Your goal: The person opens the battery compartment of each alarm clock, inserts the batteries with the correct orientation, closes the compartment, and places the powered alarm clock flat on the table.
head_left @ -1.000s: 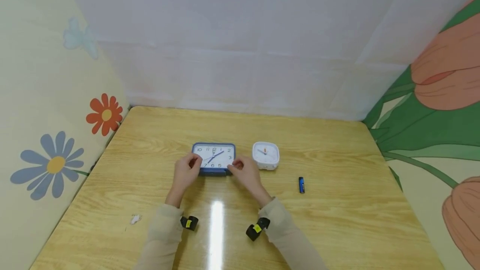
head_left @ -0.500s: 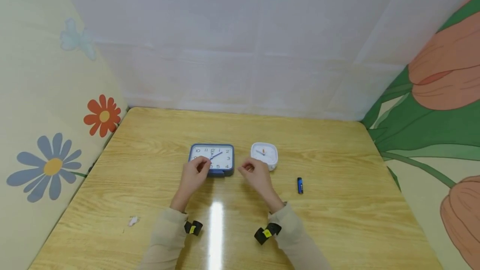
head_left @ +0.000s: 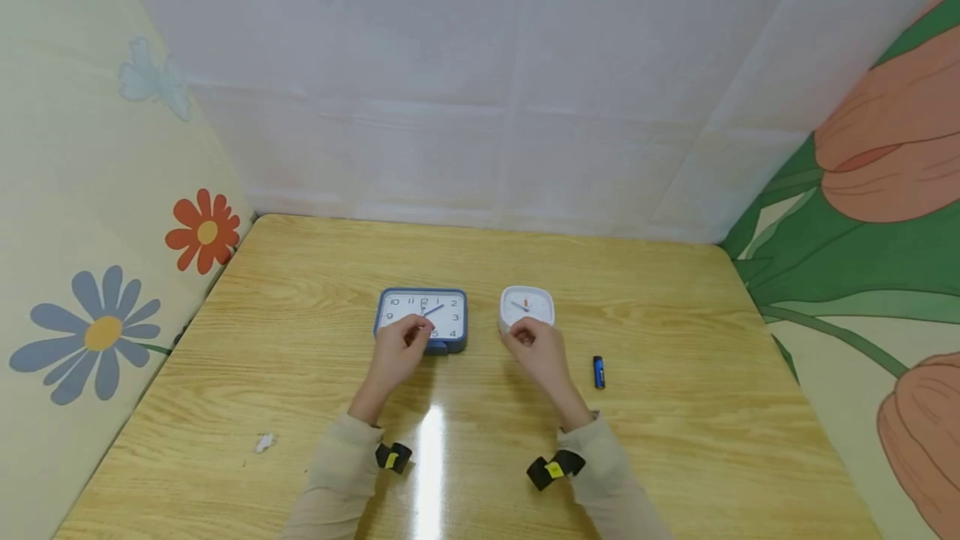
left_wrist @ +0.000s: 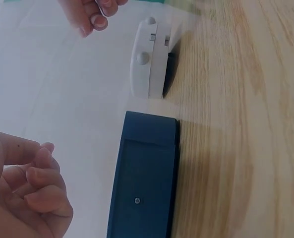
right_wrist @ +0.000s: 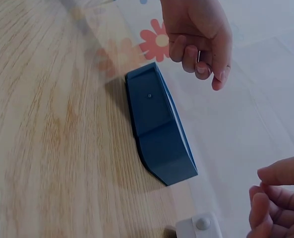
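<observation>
A blue-framed rectangular clock (head_left: 455, 315) with a white dial lies face up in the head view; its dark blue side (left_wrist: 142, 173) shows in the left wrist view. My left hand (head_left: 396, 350) hovers over its lower edge, fingers loosely curled, nothing visible in them. To the right is a small white clock (head_left: 527, 297) with rounded corners and knobs on its side. Over its front edge hangs my right hand (head_left: 542, 354), fingers bent and thumb near the index finger, also with nothing visible in it. Both hands are raised above the table in the wrist views.
A blue battery (head_left: 598, 372) lies on the wooden table (head_left: 675, 457), right of the white clock. A small white scrap (head_left: 265, 442) lies at the front left. A white backdrop (head_left: 420, 90) stands behind, with flower-printed panels at both sides.
My right hand has left the blue clock's lower right corner and moved right to the white clock. My left hand has shifted right from the blue clock's left edge. The clocks stay in place.
</observation>
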`<move>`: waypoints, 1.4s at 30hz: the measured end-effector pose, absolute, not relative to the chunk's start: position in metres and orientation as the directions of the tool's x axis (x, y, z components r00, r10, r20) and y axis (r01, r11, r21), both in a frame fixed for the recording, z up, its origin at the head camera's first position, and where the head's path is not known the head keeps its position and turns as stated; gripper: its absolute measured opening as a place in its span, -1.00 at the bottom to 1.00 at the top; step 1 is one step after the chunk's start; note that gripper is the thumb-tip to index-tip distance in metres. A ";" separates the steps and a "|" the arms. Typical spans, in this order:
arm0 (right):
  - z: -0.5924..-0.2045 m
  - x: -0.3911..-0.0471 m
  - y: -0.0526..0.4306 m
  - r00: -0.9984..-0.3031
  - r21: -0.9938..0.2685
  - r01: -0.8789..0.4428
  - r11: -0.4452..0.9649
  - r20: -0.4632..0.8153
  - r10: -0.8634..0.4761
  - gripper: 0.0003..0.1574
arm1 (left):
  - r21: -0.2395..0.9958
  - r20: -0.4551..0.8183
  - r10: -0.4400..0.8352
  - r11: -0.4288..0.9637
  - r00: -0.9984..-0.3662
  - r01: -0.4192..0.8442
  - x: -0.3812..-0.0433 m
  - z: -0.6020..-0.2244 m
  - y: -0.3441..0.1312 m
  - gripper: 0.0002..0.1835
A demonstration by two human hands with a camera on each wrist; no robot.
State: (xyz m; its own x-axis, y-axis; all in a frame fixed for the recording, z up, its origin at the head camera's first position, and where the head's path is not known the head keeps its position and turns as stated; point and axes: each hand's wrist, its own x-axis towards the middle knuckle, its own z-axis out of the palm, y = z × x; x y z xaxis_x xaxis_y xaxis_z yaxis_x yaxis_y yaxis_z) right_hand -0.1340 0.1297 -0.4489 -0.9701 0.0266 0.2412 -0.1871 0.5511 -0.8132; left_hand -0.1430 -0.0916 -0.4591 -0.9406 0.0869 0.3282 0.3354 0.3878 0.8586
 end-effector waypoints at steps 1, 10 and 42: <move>-0.449 -0.134 0.132 -0.971 -0.814 -0.182 0.551 0.239 0.033 -0.88 | 0.861 0.325 0.091 0.384 -0.941 0.334 -0.143 -0.459 -0.090 -0.94; -0.448 -0.133 0.146 -0.975 -0.822 -0.111 0.559 0.199 0.098 -0.89 | 0.871 0.304 0.129 0.365 -0.944 0.330 -0.146 -0.458 -0.076 -0.94; -0.464 -0.165 0.184 -0.960 -0.816 0.243 0.525 -0.123 0.253 -0.40 | 0.957 -0.058 0.287 0.288 -0.956 0.028 -0.176 -0.466 -0.014 -0.39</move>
